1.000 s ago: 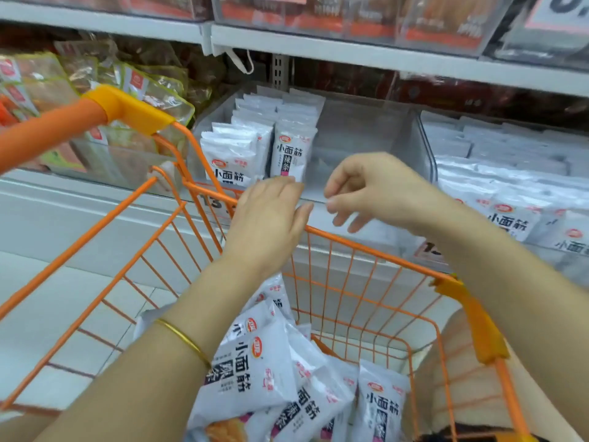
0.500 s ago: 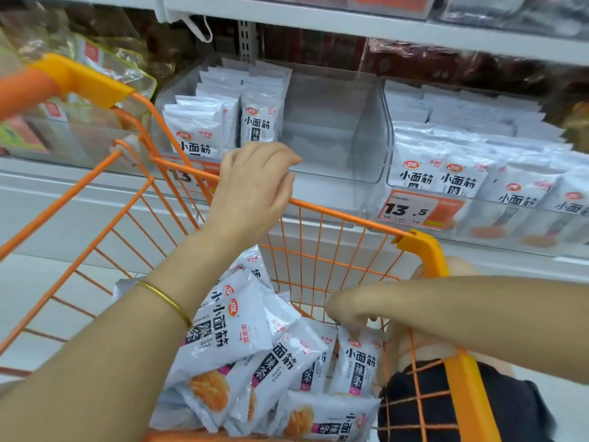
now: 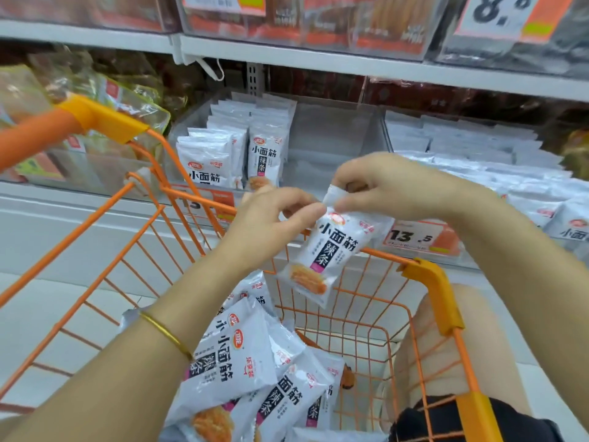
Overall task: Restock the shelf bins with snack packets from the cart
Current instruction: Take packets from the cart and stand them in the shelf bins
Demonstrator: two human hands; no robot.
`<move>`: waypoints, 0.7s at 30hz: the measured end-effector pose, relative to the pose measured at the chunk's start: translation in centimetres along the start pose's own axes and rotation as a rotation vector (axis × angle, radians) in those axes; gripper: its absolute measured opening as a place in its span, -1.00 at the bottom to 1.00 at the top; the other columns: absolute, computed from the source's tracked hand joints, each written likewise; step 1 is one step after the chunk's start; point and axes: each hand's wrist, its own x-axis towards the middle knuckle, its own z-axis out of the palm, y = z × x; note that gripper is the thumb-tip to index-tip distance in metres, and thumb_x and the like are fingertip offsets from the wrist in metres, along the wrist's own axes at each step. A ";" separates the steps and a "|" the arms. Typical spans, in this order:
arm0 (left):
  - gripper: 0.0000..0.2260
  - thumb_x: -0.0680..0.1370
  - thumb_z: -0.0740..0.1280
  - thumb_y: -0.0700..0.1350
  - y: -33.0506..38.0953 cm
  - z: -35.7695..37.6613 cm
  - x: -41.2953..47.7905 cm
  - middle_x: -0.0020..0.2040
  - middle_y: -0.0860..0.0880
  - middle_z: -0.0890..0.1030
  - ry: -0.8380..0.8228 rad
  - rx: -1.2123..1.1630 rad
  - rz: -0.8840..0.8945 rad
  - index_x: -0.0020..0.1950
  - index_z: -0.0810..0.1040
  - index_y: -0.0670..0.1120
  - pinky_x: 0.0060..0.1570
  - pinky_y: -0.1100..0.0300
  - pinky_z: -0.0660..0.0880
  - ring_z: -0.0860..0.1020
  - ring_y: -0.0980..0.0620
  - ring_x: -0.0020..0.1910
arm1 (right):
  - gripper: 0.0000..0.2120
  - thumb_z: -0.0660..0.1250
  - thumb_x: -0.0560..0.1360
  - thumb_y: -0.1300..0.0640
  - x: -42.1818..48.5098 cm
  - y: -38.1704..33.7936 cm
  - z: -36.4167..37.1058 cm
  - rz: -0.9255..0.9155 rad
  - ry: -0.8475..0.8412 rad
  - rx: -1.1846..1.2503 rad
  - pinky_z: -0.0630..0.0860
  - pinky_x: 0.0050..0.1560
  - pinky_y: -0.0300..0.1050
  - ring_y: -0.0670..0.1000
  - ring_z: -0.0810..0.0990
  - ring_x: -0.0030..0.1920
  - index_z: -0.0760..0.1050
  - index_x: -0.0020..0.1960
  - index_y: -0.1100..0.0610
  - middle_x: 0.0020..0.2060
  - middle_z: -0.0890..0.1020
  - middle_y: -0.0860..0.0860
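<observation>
Item: one snack packet (image 3: 331, 250), hanging over the far rim of the cart (image 3: 417, 269). Our right hand (image 3: 398, 189) pinches its top seal. Our left hand (image 3: 271, 224), at 9 o'clock, nips the same edge with thumb and curled fingers.
Destination: half-empty shelf bin (image 3: 334, 145), 12 o'clock.
Remaining stock: loose packets (image 3: 236, 355), 7 o'clock.
Risk, we judge: with slick film and a thin grip, it may slip or catch the bin's front wall.

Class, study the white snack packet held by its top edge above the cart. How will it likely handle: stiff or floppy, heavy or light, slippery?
Probably light: the snack packet hangs from fingertip pinches by the right hand and left hand. Likely floppy: it dangles tilted, its top edge crumpled. Possibly slippery: the film looks glossy.
</observation>
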 end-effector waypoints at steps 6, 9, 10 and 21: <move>-0.86 0.52 0.36 -0.08 0.1 -0.8 0.6 -0.20 -0.13 0.65 0.091 -0.365 -0.198 -0.08 0.59 -0.16 -0.18 0.14 0.52 0.61 -0.01 -0.23 | -0.79 0.28 0.54 0.01 2.3 0.0 1.4 0.233 0.290 0.711 0.60 -0.30 -0.15 -0.10 0.61 -0.33 0.50 -0.17 0.13 -0.28 0.62 0.04; -0.82 0.53 0.34 -0.08 -0.1 -1.7 1.0 -0.20 -0.16 0.66 0.269 -0.456 -0.270 -0.06 0.58 -0.21 -0.22 0.12 0.54 0.62 0.00 -0.25 | -0.73 0.29 0.50 -0.11 3.0 -0.2 2.9 0.289 0.072 0.786 0.54 -0.33 -0.16 -0.04 0.66 -0.23 0.53 0.00 0.08 -0.14 0.67 0.00; -0.84 0.54 0.32 -0.09 -0.3 -1.8 1.1 -0.23 -0.09 0.66 0.305 -0.466 -0.281 -0.08 0.58 -0.18 -0.28 0.21 0.53 0.61 0.09 -0.28 | -0.74 0.33 0.48 -0.10 3.4 -0.3 3.5 0.258 0.012 0.735 0.48 -0.35 -0.22 -0.08 0.63 -0.25 0.55 0.04 0.05 -0.14 0.67 -0.05; -0.61 0.62 0.10 0.03 -3.9 -1.4 0.8 0.40 -0.06 0.39 0.140 0.527 -0.165 0.40 0.37 -0.09 0.39 0.15 0.04 0.26 -0.01 0.41 | -0.88 0.42 0.45 0.19 13.9 2.9 4.4 0.453 0.235 0.803 0.45 -0.51 -0.30 -0.12 0.51 -0.52 0.56 -0.02 0.16 -0.32 0.62 0.01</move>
